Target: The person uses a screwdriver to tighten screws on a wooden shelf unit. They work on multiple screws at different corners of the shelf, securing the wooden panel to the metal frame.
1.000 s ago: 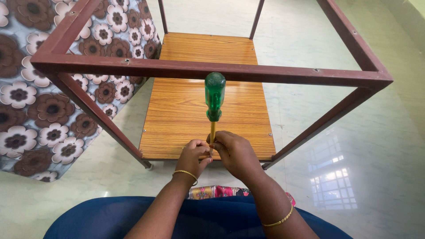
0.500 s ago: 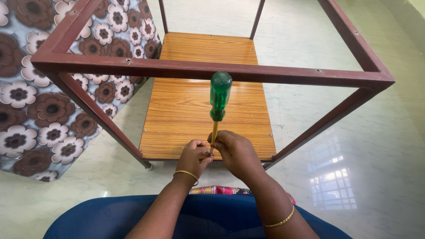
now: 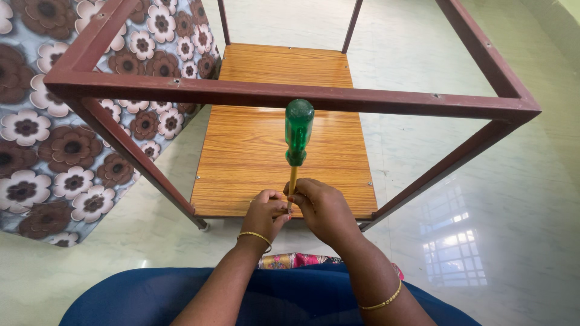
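A screwdriver with a green translucent handle [image 3: 299, 130] and a yellow shaft stands upright, tip down, at the near edge of a wooden board [image 3: 241, 157]. My right hand [image 3: 323, 208] grips the shaft just above the board. My left hand [image 3: 266, 211] pinches at the shaft's lower end beside it, fingers touching the board's edge. The board lies low inside a dark red metal frame [image 3: 260, 93]; the frame's near top bar crosses in front of the handle's top.
A mattress with a brown and white flower print [image 3: 54, 151] leans at the left against the frame. Pale glossy floor tiles [image 3: 483, 199] lie to the right and behind. A blue garment [image 3: 290, 296] covers my lap at the bottom.
The screwdriver's handle has tilted slightly to the right and more upright. Both hands stay at the same spot on the board's edge.
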